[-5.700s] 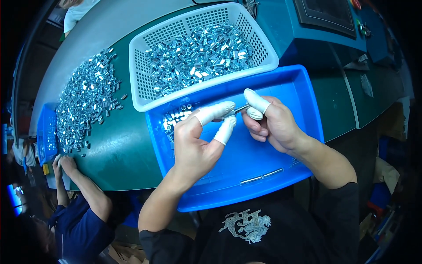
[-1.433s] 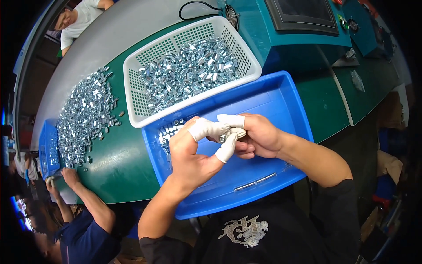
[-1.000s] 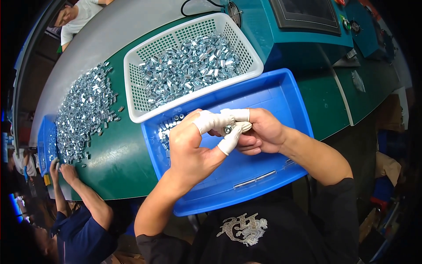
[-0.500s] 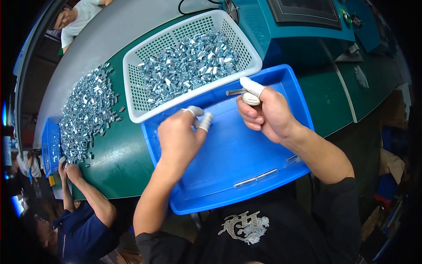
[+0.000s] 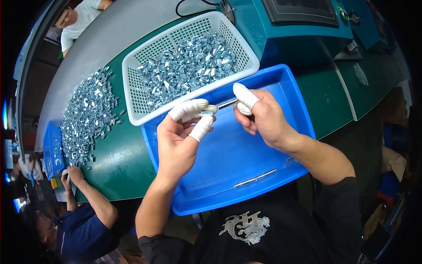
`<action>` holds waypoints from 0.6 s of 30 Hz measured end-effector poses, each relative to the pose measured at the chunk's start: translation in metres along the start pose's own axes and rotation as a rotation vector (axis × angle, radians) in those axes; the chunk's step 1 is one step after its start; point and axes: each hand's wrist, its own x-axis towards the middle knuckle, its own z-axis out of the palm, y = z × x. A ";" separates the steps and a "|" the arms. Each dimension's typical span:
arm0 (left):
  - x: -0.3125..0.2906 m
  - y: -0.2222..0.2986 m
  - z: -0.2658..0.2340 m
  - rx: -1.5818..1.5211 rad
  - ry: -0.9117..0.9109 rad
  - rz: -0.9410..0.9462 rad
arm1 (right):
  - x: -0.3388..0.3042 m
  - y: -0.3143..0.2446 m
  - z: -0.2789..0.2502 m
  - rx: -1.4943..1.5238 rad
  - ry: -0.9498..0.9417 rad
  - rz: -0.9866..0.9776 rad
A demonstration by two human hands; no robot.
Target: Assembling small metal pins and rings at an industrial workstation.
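Both hands are raised over a blue plastic tray (image 5: 211,165), with white covers on some fingertips. My left hand (image 5: 176,143) is closed, pinching a small shiny long hex nut (image 5: 206,113) between thumb and fingers. Thumb against fingers, my right hand (image 5: 274,121) grips a slim metal rod (image 5: 227,104) that points left. The rod's left end lies close to the nut; whether they touch, I cannot tell. A white slotted basket (image 5: 126,88) beyond the tray holds many similar nuts (image 5: 193,66). Thin metal rods (image 5: 256,178) rest along the tray's near side.
To the left, a heap of nuts (image 5: 88,114) covers part of the green table (image 5: 118,163), beside a small blue basket (image 5: 52,152). A co-worker's hands (image 5: 74,175) are at that heap. A teal machine (image 5: 299,42) stands at the back right. Another person (image 5: 83,20) is across the table.
My left hand has turned up, showing a nut between its fingertips near the rod. My right hand has moved slightly left and down with the rod. The co-worker's hands have shifted slightly.
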 end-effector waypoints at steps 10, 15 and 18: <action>-0.006 -0.012 -0.002 0.086 -0.060 0.116 | -0.005 0.004 0.010 -0.207 0.011 -0.140; -0.007 -0.022 0.000 0.161 -0.027 0.273 | -0.007 0.005 0.013 -0.225 -0.013 -0.120; -0.005 -0.021 -0.001 0.380 -0.033 0.431 | -0.007 0.007 0.015 -0.200 -0.022 -0.097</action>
